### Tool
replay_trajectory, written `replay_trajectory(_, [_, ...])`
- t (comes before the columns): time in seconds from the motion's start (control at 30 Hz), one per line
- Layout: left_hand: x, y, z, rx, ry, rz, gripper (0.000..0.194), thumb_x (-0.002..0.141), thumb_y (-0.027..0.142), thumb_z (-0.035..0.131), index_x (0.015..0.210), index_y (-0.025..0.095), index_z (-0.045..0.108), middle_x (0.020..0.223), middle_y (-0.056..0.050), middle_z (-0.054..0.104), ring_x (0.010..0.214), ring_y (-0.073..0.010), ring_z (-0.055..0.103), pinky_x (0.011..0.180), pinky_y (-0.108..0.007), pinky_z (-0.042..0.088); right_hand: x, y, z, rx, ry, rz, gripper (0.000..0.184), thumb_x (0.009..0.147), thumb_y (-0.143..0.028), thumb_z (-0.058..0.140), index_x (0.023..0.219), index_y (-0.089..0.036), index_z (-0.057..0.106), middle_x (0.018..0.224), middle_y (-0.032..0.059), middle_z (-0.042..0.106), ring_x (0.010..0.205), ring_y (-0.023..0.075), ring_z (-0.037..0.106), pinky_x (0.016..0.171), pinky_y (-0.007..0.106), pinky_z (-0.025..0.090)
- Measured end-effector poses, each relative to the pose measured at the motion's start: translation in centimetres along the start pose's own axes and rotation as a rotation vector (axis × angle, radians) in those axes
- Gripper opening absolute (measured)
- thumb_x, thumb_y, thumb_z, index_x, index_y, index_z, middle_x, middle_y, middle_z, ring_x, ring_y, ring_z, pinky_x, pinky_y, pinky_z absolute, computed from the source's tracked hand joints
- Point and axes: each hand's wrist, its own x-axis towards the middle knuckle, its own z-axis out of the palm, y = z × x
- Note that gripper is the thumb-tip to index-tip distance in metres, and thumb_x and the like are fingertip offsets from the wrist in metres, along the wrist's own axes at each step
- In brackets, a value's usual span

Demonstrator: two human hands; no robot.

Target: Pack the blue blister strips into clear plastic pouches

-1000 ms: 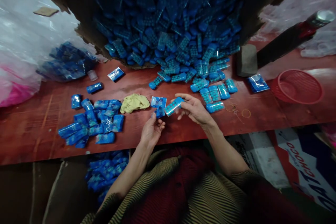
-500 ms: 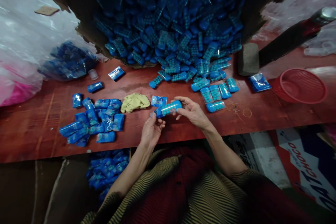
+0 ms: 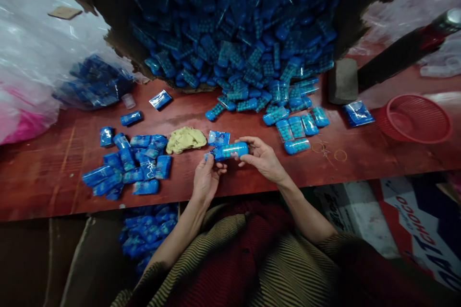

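Observation:
Between my hands, over the table's front part, lies a clear bottle [image 3: 236, 150] of blue balls with a blue cap. My right hand [image 3: 266, 160] is closed round its capped end at the right. At the other end, my left hand [image 3: 206, 180] pinches a blue printed plastic sleeve [image 3: 215, 154], which covers the bottle's left end. Just behind them a flat blue sleeve [image 3: 219, 137] rests on the table beside a crumpled yellow-green cloth [image 3: 186, 139]. Several sleeved bottles [image 3: 146, 163] lie grouped at the left. Several bare bottles [image 3: 296, 127] lie at the right.
A torn cardboard box at the back spills a large heap of bottles [image 3: 245, 64] onto the red table [image 3: 201, 187]. A grey block [image 3: 343, 81], a stack of sleeves [image 3: 357, 113], a red basket [image 3: 387, 122] and rubber bands [image 3: 340, 155] are on the right. A bag of sleeves [image 3: 94, 84] sits back left.
The bottle has turned from a slight tilt to nearly level, its capped end lower. My right hand has shifted slightly down with it, and my left hand has barely moved.

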Motion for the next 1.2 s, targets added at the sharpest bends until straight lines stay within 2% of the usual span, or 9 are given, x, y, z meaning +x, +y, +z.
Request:
replay_trajectory(0.2, [0.1,-0.1,0.0,-0.004,0.015,0.053,0.041,0.056,0.044,0.079,0.071,0.016,0.053,0.049,0.004,0.058,0.052,-0.0126,0.062,0.050,-0.020,0.051,-0.3,0.5,0.6,0.061,0.069,0.042,0.042,0.064,-0.021,0.073,0.102,-0.023,0.054,0.095,0.0002,0.061,0.076,0.0115,0.061,0.058,0.023,0.058])
replay_trajectory(0.4, [0.2,0.1,0.3,-0.001,-0.009,0.039,0.035,0.061,0.040,0.077,0.075,0.015,0.056,0.057,0.003,0.061,0.056,-0.0105,0.062,0.054,-0.021,0.053,-0.5,1.2,0.6,0.036,0.057,0.024,0.041,0.063,-0.019,0.074,0.101,-0.022,0.057,0.091,-0.0003,0.062,0.077,0.0109,0.060,0.059,0.020,0.057])
replay_trajectory(0.57, [0.5,0.9,0.5,0.002,0.003,0.023,0.031,0.063,0.034,0.077,0.079,0.015,0.058,0.070,0.000,0.068,0.061,-0.0119,0.065,0.056,-0.022,0.053,-0.5,2.1,0.5,-0.023,0.109,0.001,0.043,0.062,-0.019,0.075,0.101,-0.022,0.058,0.099,0.0007,0.063,0.074,0.0094,0.058,0.058,0.020,0.055])
replay_trajectory(0.7, [0.6,1.3,0.7,0.012,0.034,0.041,0.029,0.063,0.030,0.077,0.079,0.015,0.057,0.068,0.001,0.067,0.059,-0.0105,0.064,0.056,-0.020,0.052,-0.7,3.2,0.6,-0.088,0.127,-0.002,0.041,0.064,-0.024,0.075,0.101,-0.022,0.057,0.101,0.0022,0.063,0.072,0.0119,0.059,0.054,0.023,0.055])
replay_trajectory(0.8, [0.5,1.5,1.0,0.003,0.004,-0.001,0.030,0.064,0.033,0.076,0.080,0.015,0.058,0.071,-0.001,0.069,0.063,-0.0132,0.065,0.059,-0.024,0.054,-1.2,3.9,0.8,-0.341,0.181,-0.172,0.038,0.070,-0.025,0.071,0.106,-0.024,0.057,0.110,0.0042,0.061,0.090,0.0168,0.061,0.075,0.031,0.056])
replay_trajectory(0.87, [0.3,1.6,1.1,-0.004,-0.013,-0.047,0.030,0.063,0.033,0.077,0.078,0.014,0.059,0.072,-0.002,0.069,0.065,-0.0145,0.066,0.061,-0.026,0.054,-1.6,4.2,0.9,-0.521,0.176,-0.305,0.033,0.075,-0.024,0.067,0.108,-0.025,0.058,0.116,0.0053,0.060,0.106,0.0202,0.057,0.092,0.037,0.050])
replay_trajectory(0.97, [0.2,1.6,1.3,-0.020,-0.006,-0.105,0.028,0.064,0.031,0.077,0.078,0.013,0.060,0.074,-0.003,0.070,0.065,-0.0143,0.066,0.061,-0.025,0.053,-1.9,4.6,1.4,-0.635,0.124,-0.407,0.027,0.079,-0.022,0.063,0.106,-0.025,0.059,0.117,0.0067,0.060,0.113,0.0216,0.055,0.100,0.040,0.044])
replay_trajectory(1.03, [0.1,1.5,1.5,-0.028,-0.014,-0.127,0.028,0.064,0.030,0.077,0.080,0.013,0.061,0.076,-0.004,0.071,0.065,-0.0139,0.065,0.061,-0.024,0.052,-1.9,5.0,1.8,-0.604,0.131,-0.394,0.028,0.078,-0.024,0.065,0.106,-0.025,0.058,0.116,0.0071,0.060,0.111,0.0216,0.056,0.098,0.039,0.046])
replay_trajectory(1.2, [-0.3,1.1,1.6,-0.020,-0.086,-0.141,0.026,0.064,0.027,0.077,0.080,0.012,0.063,0.074,-0.004,0.070,0.064,-0.0125,0.064,0.060,-0.021,0.051,-1.4,5.9,2.1,-0.418,0.224,-0.218,0.039,0.071,-0.032,0.072,0.105,-0.023,0.056,0.113,0.0064,0.060,0.099,0.0205,0.060,0.087,0.036,0.050])
